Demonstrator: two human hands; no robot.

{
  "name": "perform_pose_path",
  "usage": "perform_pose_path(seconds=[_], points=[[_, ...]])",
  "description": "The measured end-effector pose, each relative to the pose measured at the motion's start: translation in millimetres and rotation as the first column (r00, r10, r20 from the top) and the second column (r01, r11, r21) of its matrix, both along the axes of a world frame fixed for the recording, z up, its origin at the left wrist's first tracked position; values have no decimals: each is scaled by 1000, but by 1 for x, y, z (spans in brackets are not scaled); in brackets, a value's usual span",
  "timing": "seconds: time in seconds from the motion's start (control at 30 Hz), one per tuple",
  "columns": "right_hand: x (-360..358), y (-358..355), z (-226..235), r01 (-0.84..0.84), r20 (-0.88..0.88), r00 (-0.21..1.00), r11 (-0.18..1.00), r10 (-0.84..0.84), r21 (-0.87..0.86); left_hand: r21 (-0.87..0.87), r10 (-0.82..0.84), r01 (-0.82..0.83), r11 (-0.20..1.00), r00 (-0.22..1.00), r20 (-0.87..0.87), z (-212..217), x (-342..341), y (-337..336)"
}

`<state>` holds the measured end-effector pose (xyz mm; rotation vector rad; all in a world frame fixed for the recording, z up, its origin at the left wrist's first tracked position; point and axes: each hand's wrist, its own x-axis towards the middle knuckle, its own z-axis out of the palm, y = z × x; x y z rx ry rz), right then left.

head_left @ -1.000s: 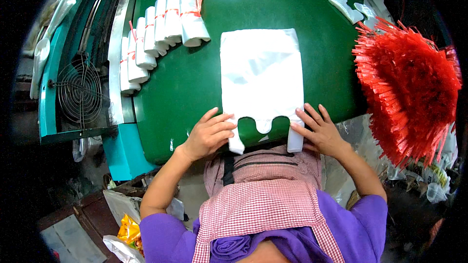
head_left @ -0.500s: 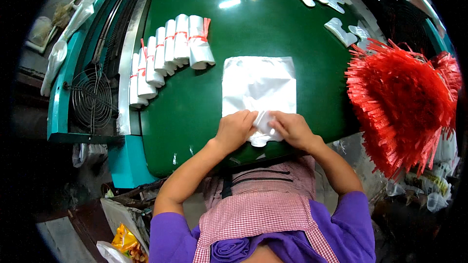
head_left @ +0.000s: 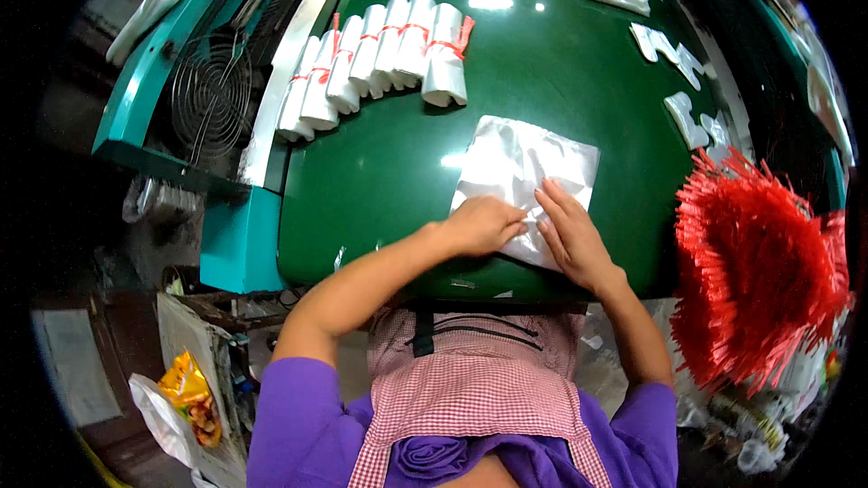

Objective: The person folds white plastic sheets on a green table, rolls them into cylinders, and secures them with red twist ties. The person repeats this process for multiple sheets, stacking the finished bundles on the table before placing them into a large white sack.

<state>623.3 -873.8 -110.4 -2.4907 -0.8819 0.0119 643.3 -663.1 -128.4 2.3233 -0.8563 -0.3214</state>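
2 bare hands press on a stack of white plastic bags (head_left: pixel 520 176) lying flat on the green table (head_left: pixel 380 172), and that stack serves as the landmark here. Far to its left, a round wire fan guard (head_left: pixel 210 90) sits in the teal machine frame (head_left: pixel 149 81). Up and to the left of the stack, 8 or so rolled white bundles (head_left: pixel 380 59) lie side by side in a curved row, each tied with a red strip, probably lined up that way to keep finished rolls out of the working space. At the stack's near edge, the left hand (head_left: pixel 481 224) is curled, its fingertips pinching the folded-over plastic. Just beside it, the right hand (head_left: pixel 571 237) lies flat and spread, palm down, seemingly to hold the slippery layers from sliding while the fold is made. Beyond the stack's upper right, several loose white bags (head_left: pixel 674 54) lie scattered on the green surface. Right of the stack, a thick bunch of red tie strips (head_left: pixel 755 271) fans out near the right hand, likely so a tie can be reached easily.
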Motion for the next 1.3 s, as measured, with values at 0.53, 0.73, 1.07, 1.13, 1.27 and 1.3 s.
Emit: perform_pose_path(seconds=[0.53,0.73,1.07,1.13,1.27,1.3], points=[[-72,3,-11,269,-381,924,766,-35,584,75,29,-82,994,844,536,-7,1,-13],[-32,-6,-22,797,-742,560,5,368,604,-213,-164,226,951,948,273,-6,12,22],[-16,-23,-12,-341,16,940,935,341,96,107,-283,262,959,898,337,13,-10,37],[1,-35,-18,-351,108,928,934,357,-73,255,-355,255,933,770,530,23,0,21],[4,-24,-4,-106,-561,813,987,158,124,65,-296,301,951,835,465,63,22,7],[0,-28,-4,-96,-393,907,982,153,160,70,-294,290,954,873,390,57,26,11]])
